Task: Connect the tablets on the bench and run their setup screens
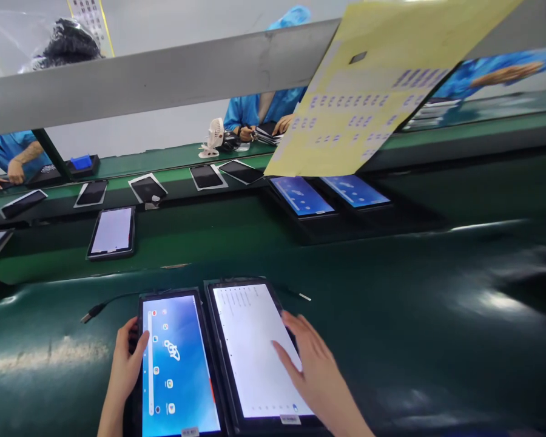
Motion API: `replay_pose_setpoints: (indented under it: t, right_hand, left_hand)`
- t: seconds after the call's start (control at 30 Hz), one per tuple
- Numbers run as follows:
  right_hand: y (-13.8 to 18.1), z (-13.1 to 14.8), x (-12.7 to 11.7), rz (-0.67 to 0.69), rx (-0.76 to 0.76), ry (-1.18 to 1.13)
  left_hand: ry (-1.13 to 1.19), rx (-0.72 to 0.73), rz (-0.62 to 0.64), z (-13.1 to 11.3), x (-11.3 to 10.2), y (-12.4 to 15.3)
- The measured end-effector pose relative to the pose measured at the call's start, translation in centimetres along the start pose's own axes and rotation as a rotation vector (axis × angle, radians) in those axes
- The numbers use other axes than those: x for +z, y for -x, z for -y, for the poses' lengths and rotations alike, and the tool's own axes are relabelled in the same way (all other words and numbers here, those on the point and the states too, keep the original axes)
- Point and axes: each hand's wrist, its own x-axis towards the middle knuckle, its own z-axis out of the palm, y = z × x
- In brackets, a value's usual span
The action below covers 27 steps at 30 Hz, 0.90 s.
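Note:
Two tablets lie side by side, lengthwise, on the green bench in front of me. The left tablet (182,358) shows a blue home screen with app icons. My left hand (128,358) grips its left edge, thumb on the front and fingers curled at the side. On the right tablet (250,352) is a white page with small text lines along its far end. My right hand (307,358) is over its right side, thumb and fingers apart, the thumb above the screen and the fingertips near the right edge. Whether it touches the glass I cannot tell.
A USB cable (93,312) lies beyond the left tablet. Farther back are a white-screened tablet (112,230), two blue-screened tablets (304,197) and several dark panels (148,189). A yellow sheet (359,91) hangs from a grey beam (164,76). Blue-clad people (250,112) sit opposite.

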Motion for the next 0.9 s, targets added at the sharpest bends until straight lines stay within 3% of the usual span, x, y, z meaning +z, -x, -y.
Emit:
replay_pose_setpoints:
  t: [0.1,0.2,0.33,0.57,0.9]
  right_hand:
    - [-0.2,2.7,-0.2,0.182,-0.37,-0.073]
    - [-0.2,4.2,-0.1,0.322,-0.498,-0.088]
    - [-0.2,4.3,0.1,0.381,-0.506,-0.074]
    - [-0.1,3.1,-0.2,0.207,-0.452,-0.109]
    - [0.0,2.2,-0.1,0.211,-0.402,-0.106]
  left_hand:
    - [0.012,0.006,-0.011,0.2,-0.2,0.0]
    - [0.018,0.024,-0.049,0.6,0.1,0.0]
    - [0.03,0.048,-0.089,0.9,0.5,0.0]
    - [0.045,0.062,-0.106,0.8,0.5,0.2]
    - [0.043,0.052,-0.098,0.8,0.4,0.1]
